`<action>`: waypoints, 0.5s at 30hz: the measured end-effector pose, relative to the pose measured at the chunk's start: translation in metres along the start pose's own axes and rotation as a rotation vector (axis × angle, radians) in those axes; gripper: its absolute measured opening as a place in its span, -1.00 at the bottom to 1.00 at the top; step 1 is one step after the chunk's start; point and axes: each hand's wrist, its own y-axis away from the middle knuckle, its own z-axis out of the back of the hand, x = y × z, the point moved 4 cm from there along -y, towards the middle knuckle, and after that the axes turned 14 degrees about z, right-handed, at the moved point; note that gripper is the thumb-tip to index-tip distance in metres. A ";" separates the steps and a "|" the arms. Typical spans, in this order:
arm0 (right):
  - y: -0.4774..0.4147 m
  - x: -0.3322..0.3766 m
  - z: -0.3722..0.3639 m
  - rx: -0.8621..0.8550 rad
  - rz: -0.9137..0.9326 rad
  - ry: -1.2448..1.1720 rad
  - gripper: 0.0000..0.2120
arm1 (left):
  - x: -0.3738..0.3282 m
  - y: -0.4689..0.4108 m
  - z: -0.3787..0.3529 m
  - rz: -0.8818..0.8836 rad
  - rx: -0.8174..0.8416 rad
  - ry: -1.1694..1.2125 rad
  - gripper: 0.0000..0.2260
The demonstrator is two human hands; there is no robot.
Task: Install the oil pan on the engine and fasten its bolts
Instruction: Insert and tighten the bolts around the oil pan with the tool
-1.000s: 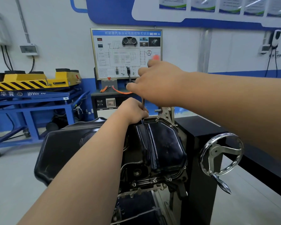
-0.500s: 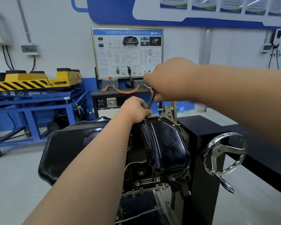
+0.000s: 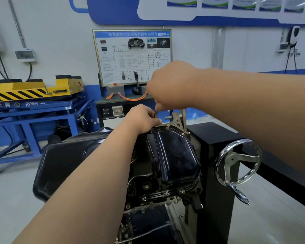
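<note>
Bare left grip (image 3: pixel 143 119), bare right grip (image 3: pixel 170 86)

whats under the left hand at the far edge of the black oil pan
The left hand covers the far rim of the glossy black oil pan; a thin dark tool shaft runs into it from the right hand. Any bolt beneath is hidden.

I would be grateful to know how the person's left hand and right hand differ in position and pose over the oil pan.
The right hand is raised well above the oil pan, while the left hand sits low at its far rim. The right hand grips the top of the thin tool; the left hand's fingers curl round its lower end. Both have curled fingers and hold the same tool.
</note>
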 end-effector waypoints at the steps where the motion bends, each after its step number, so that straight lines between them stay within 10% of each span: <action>1: 0.002 -0.004 0.000 0.013 0.021 0.007 -0.70 | 0.000 0.000 0.000 0.008 -0.006 0.007 -0.81; 7: 0.013 -0.013 -0.018 0.087 -0.258 -0.274 -0.57 | -0.002 0.000 -0.001 -0.017 0.061 0.010 -0.93; 15: 0.005 0.004 -0.001 0.048 -0.038 -0.048 -0.66 | -0.005 0.001 -0.002 -0.077 0.013 -0.073 -0.77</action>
